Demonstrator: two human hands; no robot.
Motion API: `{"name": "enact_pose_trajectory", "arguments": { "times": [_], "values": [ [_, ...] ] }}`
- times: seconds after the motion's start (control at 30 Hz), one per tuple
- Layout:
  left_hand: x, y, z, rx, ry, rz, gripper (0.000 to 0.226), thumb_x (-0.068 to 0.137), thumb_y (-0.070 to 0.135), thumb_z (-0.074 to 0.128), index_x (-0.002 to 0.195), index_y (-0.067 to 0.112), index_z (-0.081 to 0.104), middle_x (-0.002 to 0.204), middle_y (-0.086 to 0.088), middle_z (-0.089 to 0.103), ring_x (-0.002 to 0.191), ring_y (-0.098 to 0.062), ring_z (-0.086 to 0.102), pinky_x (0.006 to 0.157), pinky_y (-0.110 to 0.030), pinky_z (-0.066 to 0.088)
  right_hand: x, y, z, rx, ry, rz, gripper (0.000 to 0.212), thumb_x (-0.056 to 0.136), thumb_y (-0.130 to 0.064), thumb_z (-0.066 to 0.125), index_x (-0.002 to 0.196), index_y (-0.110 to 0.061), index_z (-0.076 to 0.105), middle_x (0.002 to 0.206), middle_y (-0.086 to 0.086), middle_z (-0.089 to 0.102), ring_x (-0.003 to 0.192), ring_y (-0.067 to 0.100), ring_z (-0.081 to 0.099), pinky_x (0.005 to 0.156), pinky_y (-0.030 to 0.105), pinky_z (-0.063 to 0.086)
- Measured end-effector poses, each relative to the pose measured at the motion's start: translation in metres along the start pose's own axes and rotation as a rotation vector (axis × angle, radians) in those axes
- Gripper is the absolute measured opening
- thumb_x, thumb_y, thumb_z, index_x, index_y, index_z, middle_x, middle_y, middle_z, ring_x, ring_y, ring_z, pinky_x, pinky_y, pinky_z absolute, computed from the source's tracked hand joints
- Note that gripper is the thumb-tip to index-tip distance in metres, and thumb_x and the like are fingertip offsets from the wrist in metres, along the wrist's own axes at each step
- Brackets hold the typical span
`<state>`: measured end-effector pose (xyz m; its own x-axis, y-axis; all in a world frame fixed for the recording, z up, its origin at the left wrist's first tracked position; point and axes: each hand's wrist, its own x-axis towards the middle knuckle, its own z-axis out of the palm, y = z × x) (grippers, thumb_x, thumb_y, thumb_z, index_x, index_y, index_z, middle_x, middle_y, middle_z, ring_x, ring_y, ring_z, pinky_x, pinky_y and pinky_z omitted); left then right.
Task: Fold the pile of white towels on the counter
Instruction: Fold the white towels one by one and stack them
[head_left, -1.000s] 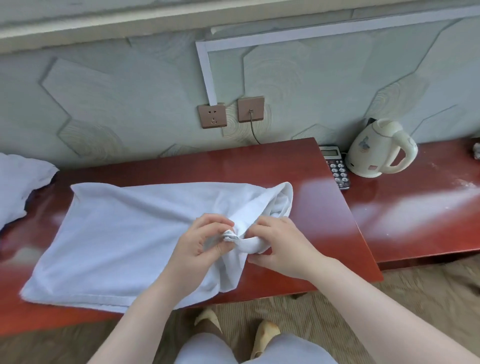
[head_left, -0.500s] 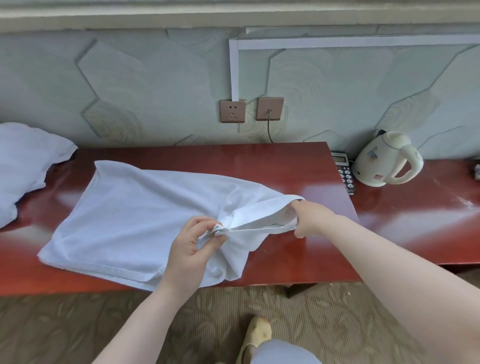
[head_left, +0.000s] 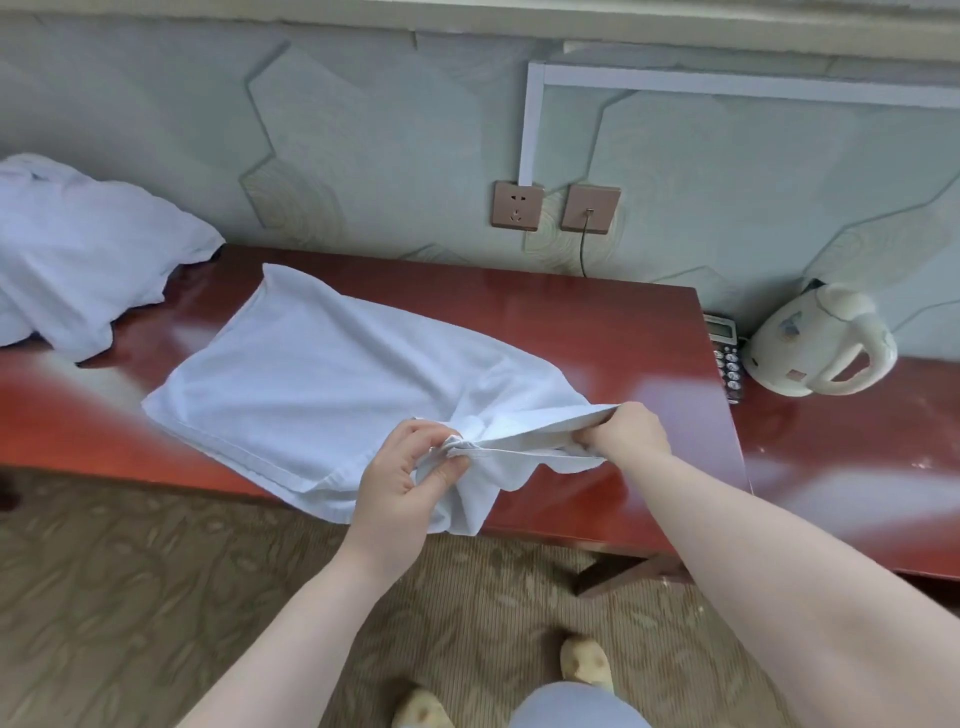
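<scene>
I pinch one end of the towel's (head_left: 322, 395) near hem in my left hand (head_left: 402, 478) and the other end in my right hand (head_left: 626, 431), the edge taut between them. The towel's length runs away leftward across the counter (head_left: 597, 332). One more white heap (head_left: 78, 249) lies left of it.

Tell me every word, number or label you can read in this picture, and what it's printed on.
None can be read.
Phone: a small screen and round keys, their figures too small and blurred to read.
Kettle: a small picture and a square mark, too blurred to read.
Wall sockets: no lettering shows.
Towel pinched by left hand and right hand: plain white, no label seen.
</scene>
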<state>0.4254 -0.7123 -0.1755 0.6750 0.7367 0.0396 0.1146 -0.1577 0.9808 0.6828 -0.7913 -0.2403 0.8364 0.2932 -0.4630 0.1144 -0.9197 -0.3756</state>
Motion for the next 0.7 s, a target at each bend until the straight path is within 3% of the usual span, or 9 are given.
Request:
{"name": "enact_pose_trajectory", "arguments": {
  "times": [0.07,0.17,0.3,0.4,0.5,0.63,0.7],
  "values": [
    [-0.002,0.002,0.003,-0.013,0.072,-0.033,0.007,0.088,0.017,0.065,0.088,0.023,0.07,0.097,0.016,0.061,0.097,0.0,0.059,0.087,-0.008,0.041,0.005,0.005,-0.001,-0.009,0.013,-0.029,0.023,0.069,-0.021,0.071,0.089,-0.012,0.064,0.09,0.006,0.07,0.078,0.027,0.066,0.063,0.027,0.046],
    [-0.007,0.0,0.012,-0.024,0.208,-0.067,0.009,0.085,0.029,0.063,0.089,0.024,0.07,0.098,0.014,0.061,0.101,-0.009,0.06,0.093,-0.019,0.043,0.008,0.018,-0.013,-0.16,0.079,-0.23,0.015,0.07,-0.019,0.068,0.085,-0.019,0.068,0.085,0.001,0.069,0.08,0.027,0.065,0.063,0.026,0.048],
    [-0.012,-0.004,0.027,0.008,0.348,-0.092,0.016,0.084,0.035,0.062,0.092,0.023,0.07,0.1,0.011,0.06,0.103,-0.015,0.061,0.095,-0.03,0.044,0.02,0.033,-0.049,-0.166,0.326,-0.529,0.008,0.074,-0.019,0.064,0.071,-0.026,0.061,0.079,-0.006,0.069,0.082,0.027,0.064,0.059,0.027,0.035],
    [-0.014,-0.005,0.044,0.034,0.505,-0.103,0.015,0.087,0.039,0.06,0.092,0.028,0.069,0.102,0.013,0.061,0.097,-0.001,0.06,0.089,-0.019,0.042,0.022,0.034,-0.069,0.025,0.461,-0.63,0.016,0.068,-0.011,0.065,0.07,-0.026,0.062,0.06,-0.009,0.059,0.069,0.027,0.06,0.056,0.026,0.03],
    [-0.015,-0.008,0.054,0.065,0.672,-0.125,0.005,0.091,0.031,0.063,0.091,0.027,0.066,0.105,0.003,0.063,0.084,0.014,0.057,0.073,-0.001,0.039,0.019,0.038,-0.075,0.229,0.468,-0.746,0.019,0.065,-0.004,0.069,0.071,-0.022,0.067,0.052,-0.01,0.05,0.058,0.023,0.052,0.054,0.027,0.033],
    [-0.017,-0.008,0.066,0.152,0.749,-0.093,0.012,0.092,0.019,0.065,0.087,0.03,0.064,0.097,0.003,0.061,0.085,0.008,0.058,0.074,-0.003,0.039,0.028,0.047,-0.078,0.418,0.452,-0.679,0.019,0.075,-0.009,0.067,0.081,-0.027,0.063,0.059,-0.004,0.058,0.06,0.02,0.056,0.06,0.032,0.043],
    [-0.019,-0.008,0.079,0.165,0.779,-0.078,0.009,0.092,0.019,0.065,0.089,0.027,0.066,0.096,0.004,0.06,0.087,0.003,0.058,0.077,-0.006,0.041,0.037,0.044,-0.078,0.306,0.398,-0.582,0.025,0.078,-0.011,0.059,0.095,-0.03,0.059,0.071,-0.006,0.063,0.073,0.023,0.06,0.063,0.032,0.04]
  ]
}}
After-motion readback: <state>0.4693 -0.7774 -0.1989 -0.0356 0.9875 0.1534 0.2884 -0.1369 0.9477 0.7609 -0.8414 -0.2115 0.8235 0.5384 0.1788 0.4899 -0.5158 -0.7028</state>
